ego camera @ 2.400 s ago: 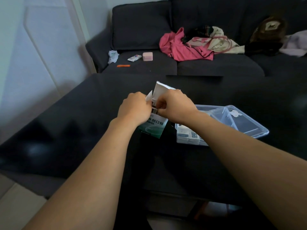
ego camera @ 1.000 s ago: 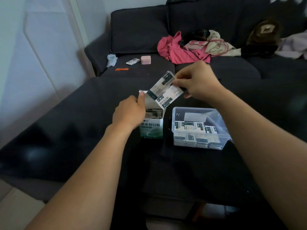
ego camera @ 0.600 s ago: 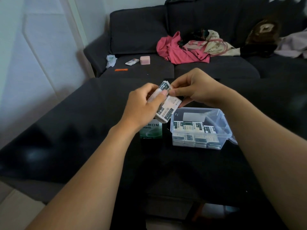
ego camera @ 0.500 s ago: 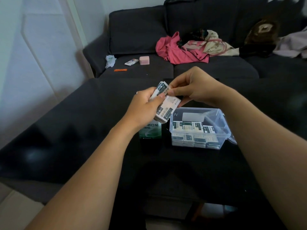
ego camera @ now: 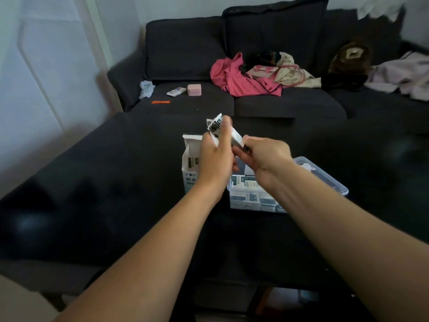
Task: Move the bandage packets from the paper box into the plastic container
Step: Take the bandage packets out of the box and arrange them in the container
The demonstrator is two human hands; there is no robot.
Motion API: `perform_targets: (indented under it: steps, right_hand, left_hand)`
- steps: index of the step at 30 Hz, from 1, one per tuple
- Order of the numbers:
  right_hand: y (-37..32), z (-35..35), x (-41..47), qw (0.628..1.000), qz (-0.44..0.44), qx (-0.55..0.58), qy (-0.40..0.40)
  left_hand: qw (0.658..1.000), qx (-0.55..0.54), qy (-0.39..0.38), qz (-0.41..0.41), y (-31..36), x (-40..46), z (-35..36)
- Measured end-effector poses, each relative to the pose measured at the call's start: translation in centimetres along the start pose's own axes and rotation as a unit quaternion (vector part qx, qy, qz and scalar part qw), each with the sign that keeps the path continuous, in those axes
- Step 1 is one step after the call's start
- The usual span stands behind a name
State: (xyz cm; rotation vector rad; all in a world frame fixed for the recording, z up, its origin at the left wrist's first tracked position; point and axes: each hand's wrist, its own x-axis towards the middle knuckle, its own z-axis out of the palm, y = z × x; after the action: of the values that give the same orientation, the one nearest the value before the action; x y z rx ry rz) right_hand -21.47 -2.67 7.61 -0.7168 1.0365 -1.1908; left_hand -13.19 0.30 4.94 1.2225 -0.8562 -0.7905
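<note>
A white and green paper box (ego camera: pixel 190 163) stands open on the dark table (ego camera: pixel 116 194). To its right sits a clear plastic container (ego camera: pixel 325 180) with several bandage packets (ego camera: pixel 248 196) stacked inside. Above both, my left hand (ego camera: pixel 216 156) and my right hand (ego camera: pixel 264 154) hold a small bunch of bandage packets (ego camera: pixel 217 126) between them. The left grips the upper part, the right pinches the lower end. The bunch is blurred and mostly hidden by the fingers.
A dark sofa (ego camera: pixel 278 105) stands just behind the table. On it lie pink clothes (ego camera: pixel 239 77), a beige bag (ego camera: pixel 285 73), a pink case (ego camera: pixel 194 89), a small packet (ego camera: pixel 176 91) and an orange strip (ego camera: pixel 160 102). A white wall is at the left.
The hands have dropped lower, over the box and container, with the bunch of packets. The right hand now holds the bunch's lower end. The paper box shows again to the left of my left hand.
</note>
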Motion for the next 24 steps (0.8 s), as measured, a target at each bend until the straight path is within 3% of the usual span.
perform_targets:
  steps: [3, 7, 8, 12, 15, 19, 22, 24]
  right_hand:
    - [1.3, -0.4, -1.0, 0.996, -0.034, -0.079, 0.019]
    - [0.7, -1.4, -1.9, 0.972, 0.007, -0.220, -0.085]
    - [0.0, -1.8, -1.9, 0.958, -0.003, -0.269, -0.099]
    - [-3.4, -3.3, -0.3, 0.893, -0.197, -0.397, -0.073]
    - [-3.2, -3.1, 0.3, 0.898, -0.174, -0.359, -0.187]
    - [-2.1, -2.9, 0.7, 0.814, -0.315, -0.466, -0.146]
    - [-1.6, -3.1, 1.3, 0.798, -0.356, -0.474, -0.110]
    - [-1.8, -3.4, 1.7, 0.793, -0.371, -0.473, -0.099]
  left_hand:
    - [0.999, 0.008, 0.037, 0.027, -0.4, -0.3, 0.5]
    - [0.996, 0.032, 0.089, 0.007, -0.2, 0.1, -0.1]
    - [0.998, 0.018, 0.060, -0.021, 0.0, 0.2, -0.4]
    - [0.987, -0.020, -0.117, -0.112, 0.9, -0.5, -1.1]
    - [0.971, 0.063, -0.216, -0.075, 1.1, -1.3, -0.8]
    - [0.963, 0.085, -0.241, -0.088, 1.0, -1.8, -0.1]
    - [0.966, 0.038, -0.216, -0.137, 1.1, -1.7, 0.2]
    - [0.951, -0.058, -0.226, -0.204, 1.4, -1.6, 0.2]
